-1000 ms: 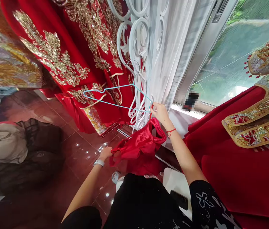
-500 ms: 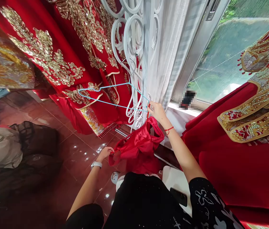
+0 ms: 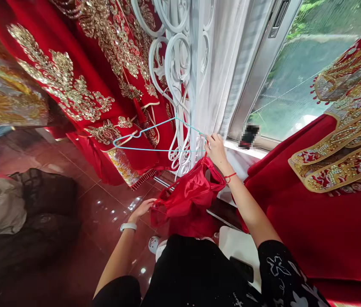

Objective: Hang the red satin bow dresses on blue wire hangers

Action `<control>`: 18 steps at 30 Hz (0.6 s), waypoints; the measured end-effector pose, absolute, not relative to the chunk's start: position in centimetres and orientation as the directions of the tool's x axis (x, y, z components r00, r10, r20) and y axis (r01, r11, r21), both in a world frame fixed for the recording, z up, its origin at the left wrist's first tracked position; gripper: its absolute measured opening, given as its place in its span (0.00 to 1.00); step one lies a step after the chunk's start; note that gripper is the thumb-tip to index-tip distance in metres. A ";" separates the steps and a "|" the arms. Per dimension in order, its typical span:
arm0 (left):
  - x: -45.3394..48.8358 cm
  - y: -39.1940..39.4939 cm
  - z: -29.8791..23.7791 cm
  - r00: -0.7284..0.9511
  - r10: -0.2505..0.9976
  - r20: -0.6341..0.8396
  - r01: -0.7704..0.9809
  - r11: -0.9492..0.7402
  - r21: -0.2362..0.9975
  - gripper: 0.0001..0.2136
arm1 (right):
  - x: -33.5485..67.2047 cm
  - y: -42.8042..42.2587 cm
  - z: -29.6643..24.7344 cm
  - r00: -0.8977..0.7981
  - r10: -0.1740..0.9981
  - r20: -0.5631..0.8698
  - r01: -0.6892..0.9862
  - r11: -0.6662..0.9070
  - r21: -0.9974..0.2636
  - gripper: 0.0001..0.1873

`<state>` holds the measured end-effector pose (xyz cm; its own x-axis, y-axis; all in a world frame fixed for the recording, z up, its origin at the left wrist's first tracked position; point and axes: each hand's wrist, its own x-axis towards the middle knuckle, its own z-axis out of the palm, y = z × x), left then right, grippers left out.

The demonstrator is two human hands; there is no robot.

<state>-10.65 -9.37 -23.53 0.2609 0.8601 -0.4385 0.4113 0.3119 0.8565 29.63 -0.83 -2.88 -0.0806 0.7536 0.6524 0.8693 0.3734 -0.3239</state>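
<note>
My right hand [image 3: 215, 147] is raised in front of the white curtain [image 3: 222, 64], fingers pinched on the right end of a light blue wire hanger [image 3: 155, 133] and a thin strap of a red satin garment [image 3: 190, 194]. The hanger's metal hook sits against the white scrollwork stand [image 3: 177, 68]. The garment hangs bunched below that hand. My left hand [image 3: 144, 208], with a white wristband, grips the garment's lower left edge near the floor.
Red robes with gold embroidery [image 3: 81, 76] hang at the left and back. More red embroidered cloth [image 3: 334, 170] fills the right. A window [image 3: 298, 72] stands behind the curtain. Dark and pale bags [image 3: 23, 209] lie on the glossy red floor. A white stool [image 3: 238, 251] holds a phone.
My right hand shifted slightly right and tilted the hanger flatter. The left hand moved a little right along the garment's edge. The camera view drifted slightly.
</note>
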 end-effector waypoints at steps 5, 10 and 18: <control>-9.4 -9.4 -22.2 0.102 0.888 -0.449 0.231 0.417 0.879 0.22 | 30.0 -1.4 -1.8 0.011 0.729 0.684 0.901 0.290 -0.323 0.29; -8.4 -9.3 -21.8 -0.067 0.935 -0.347 0.175 0.354 0.919 0.18 | 30.7 -1.1 -1.3 0.015 0.722 0.692 0.913 0.272 -0.304 0.30; -7.5 -7.7 -21.0 -0.300 0.945 -0.132 0.318 0.229 0.920 0.11 | 32.1 0.0 -0.7 -0.010 0.733 0.680 0.881 0.327 -0.340 0.30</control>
